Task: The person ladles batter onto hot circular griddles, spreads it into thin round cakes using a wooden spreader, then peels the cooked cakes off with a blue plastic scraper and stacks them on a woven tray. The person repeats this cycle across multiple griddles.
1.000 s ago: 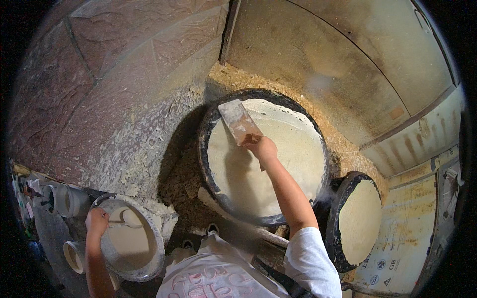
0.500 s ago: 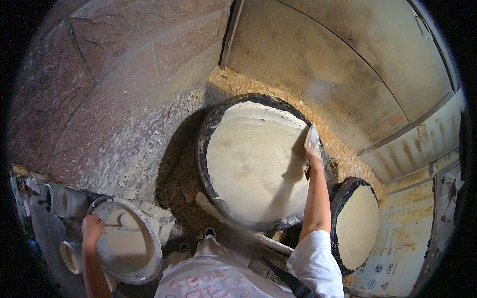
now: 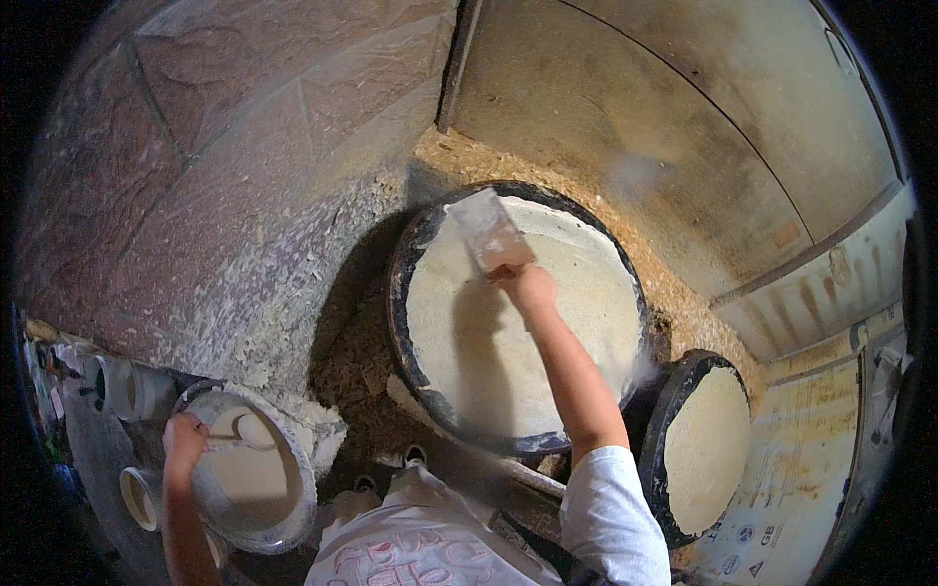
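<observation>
I see the right hand (image 3: 531, 286) closed around a scraper (image 3: 491, 230), the left hand (image 3: 185, 436) closed around a ladle (image 3: 256, 431), fingers hiding parts of both.

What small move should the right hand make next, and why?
Probably sweep the scraper rightward along the far edge: the right hand holds it over the far left of the pale layer, and a whiter, uneven band runs along that edge.

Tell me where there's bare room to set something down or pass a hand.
Bare grey floor lies left of the lower white bucket, below the upper buckets. A hand could probably pass above the brown ground between the tub and the large pan. Crowded: the tub, with left hand and ladle; the large pan, with right hand and scraper.
</observation>
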